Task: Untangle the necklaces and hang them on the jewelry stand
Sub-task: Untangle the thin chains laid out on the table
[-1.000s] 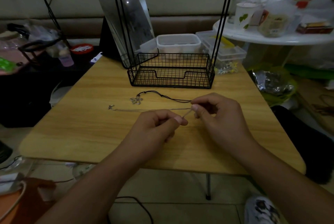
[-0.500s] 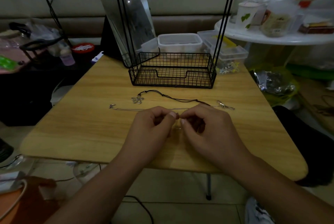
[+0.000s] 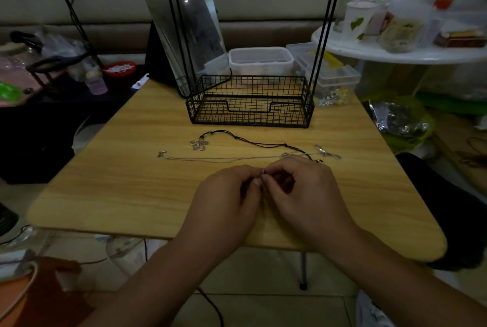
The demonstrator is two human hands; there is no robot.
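Both hands have drawn together since a second ago: the left hand (image 3: pixel 226 195) and right hand (image 3: pixel 303 189) now meet fingertip to fingertip at the table's (image 3: pixel 105 195) near middle, each pinching a small bit of the thin chain (image 3: pixel 224 160). That chain runs left to right just beyond the knuckles, and the black cord (image 3: pixel 258 143) with its flower pendant (image 3: pixel 198 144) lies past it. Farther back is the stand (image 3: pixel 250 105), hooks overhead, so hanging means reaching forward and up, I'd say.
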